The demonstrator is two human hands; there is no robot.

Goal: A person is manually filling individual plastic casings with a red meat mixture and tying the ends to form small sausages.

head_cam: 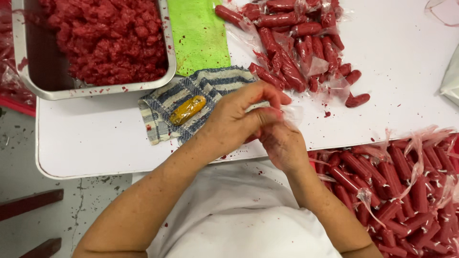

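Clear plastic wrap sits pinched in my fingers, poking out to the right of my left hand. My right hand is just under it, touching, and both hands are closed on the wrap. I cannot tell which way the red bit inside lies. Just left of my fingers a yellow roll lies slanted on a striped cloth. Beyond them are wrapped red sticks on the white table. Grey floor is below.
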